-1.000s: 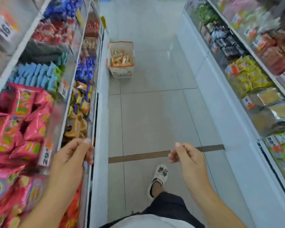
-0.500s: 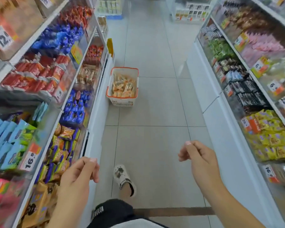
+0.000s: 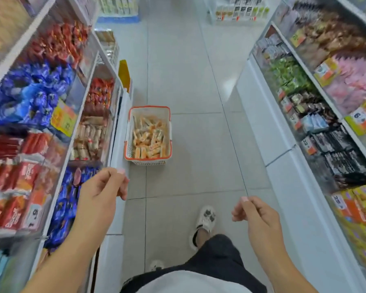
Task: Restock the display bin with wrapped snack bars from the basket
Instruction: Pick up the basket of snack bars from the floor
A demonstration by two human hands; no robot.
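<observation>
A white basket with an orange rim (image 3: 129, 132) stands on the aisle floor against the left shelf base. It is full of orange-and-white wrapped snack bars (image 3: 150, 138). Just left of it, a lower display bin (image 3: 88, 138) holds similar pale wrapped bars behind a clear front. My left hand (image 3: 103, 188) hovers below the basket with fingers loosely curled and holds nothing. Over the floor at lower right, my right hand (image 3: 256, 216) is also loosely curled and empty. Both hands are well short of the basket.
Snack shelves (image 3: 317, 96) line both sides of the narrow tiled aisle. The left shelf unit (image 3: 34, 115) carries blue, red and orange packets with price tags. My foot in a white shoe (image 3: 205, 219) steps forward on the floor. More shelving closes the aisle's far end.
I have walked forward along the aisle, so the basket is much closer and larger in view. Both hands stay loosely curled and empty.
</observation>
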